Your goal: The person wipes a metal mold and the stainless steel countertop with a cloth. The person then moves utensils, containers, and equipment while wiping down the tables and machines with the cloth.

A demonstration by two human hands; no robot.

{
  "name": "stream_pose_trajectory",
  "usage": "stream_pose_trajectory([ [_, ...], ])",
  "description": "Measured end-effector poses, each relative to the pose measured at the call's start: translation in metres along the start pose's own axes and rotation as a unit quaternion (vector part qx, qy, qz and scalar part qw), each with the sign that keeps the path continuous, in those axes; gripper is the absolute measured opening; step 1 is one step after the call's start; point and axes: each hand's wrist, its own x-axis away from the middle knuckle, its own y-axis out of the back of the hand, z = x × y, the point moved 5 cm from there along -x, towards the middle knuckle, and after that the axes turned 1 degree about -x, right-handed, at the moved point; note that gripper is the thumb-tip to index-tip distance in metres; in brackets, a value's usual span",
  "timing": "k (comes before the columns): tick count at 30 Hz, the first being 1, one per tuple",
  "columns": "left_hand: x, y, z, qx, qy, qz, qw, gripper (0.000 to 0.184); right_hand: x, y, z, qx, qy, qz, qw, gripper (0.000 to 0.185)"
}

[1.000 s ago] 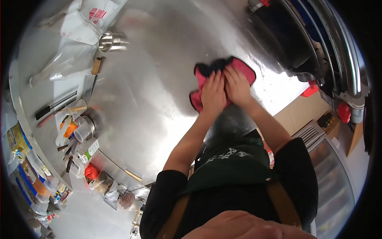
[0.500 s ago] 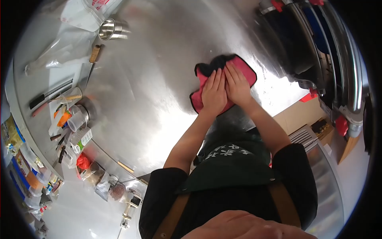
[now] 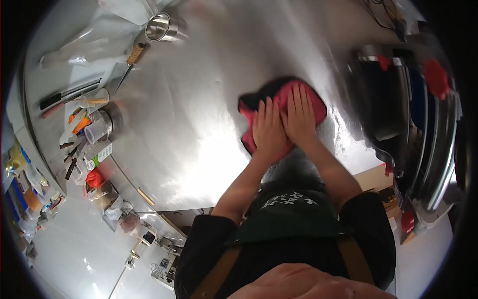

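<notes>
A pink cloth with a black edge and dark underside (image 3: 285,94) lies rumpled on the shiny steel table (image 3: 199,84). My left hand (image 3: 269,128) rests flat on its near left part, fingers stretched forward. Beside it my right hand (image 3: 300,115) presses flat on the right part, fingers also straight, its thumb side touching the left hand. Neither hand is wrapped around the cloth. A dark fold bulges beyond the left fingertips.
Along the left side are a steel cup (image 3: 160,28), a wooden-handled knife (image 3: 133,56), a clear plastic bag (image 3: 79,52) and several plastic containers (image 3: 97,130). Dark equipment with red knobs (image 3: 437,78) stands at the right. A green apron (image 3: 284,219) covers my front.
Both hands and the cloth have shifted slightly toward me, and the cloth's far edge has curled. The view has turned, so the equipment at the right sits lower in the frame.
</notes>
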Motion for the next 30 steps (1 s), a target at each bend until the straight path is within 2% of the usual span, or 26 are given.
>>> stream_pose_trajectory([
  [3, -0.09, 0.016, 0.038, -0.059, 0.005, -0.077, 0.995, 0.047, -0.111, -0.004, 0.005, 0.004, 0.053, -0.052, 0.997, 0.066],
  [7, -0.198, 0.03, 0.098, -0.057, -0.098, -0.167, 0.979, 0.047, -0.228, -0.031, 0.005, 0.079, 0.115, -0.112, 0.984, 0.063],
  [12, -0.305, 0.035, 0.152, -0.047, -0.112, -0.129, 0.984, 0.051, -0.338, -0.05, -0.004, 0.139, 0.121, -0.118, 0.976, 0.059],
  [14, -0.323, 0.041, 0.154, -0.066, -0.118, -0.132, 0.982, 0.051, -0.351, -0.048, -0.006, 0.102, 0.138, -0.152, 0.973, 0.061],
  [16, -0.309, 0.041, 0.15, -0.089, -0.094, -0.121, 0.984, 0.052, -0.345, -0.047, -0.003, 0.079, 0.146, -0.146, 0.975, 0.061],
  [19, -0.245, 0.044, 0.13, -0.114, -0.084, -0.127, 0.982, 0.053, -0.282, -0.044, 0.013, 0.087, 0.16, -0.125, 0.975, 0.062],
  [24, -0.06, 0.036, 0.1, -0.087, -0.015, -0.068, 0.994, 0.052, -0.114, -0.031, 0.065, 0.011, 0.175, 0.041, 0.984, 0.063],
  [27, 0.048, 0.023, 0.076, -0.069, 0.052, 0.006, 0.996, 0.049, -0.012, -0.033, 0.08, -0.049, 0.179, 0.135, 0.973, 0.062],
  [29, 0.095, 0.008, 0.068, -0.045, 0.062, -0.007, 0.997, 0.05, 0.02, -0.033, 0.079, -0.069, 0.188, 0.107, 0.974, 0.06],
  [30, 0.09, 0.014, 0.066, -0.023, 0.068, -0.015, 0.997, 0.05, 0.029, -0.033, 0.081, -0.08, 0.19, 0.094, 0.974, 0.06],
])
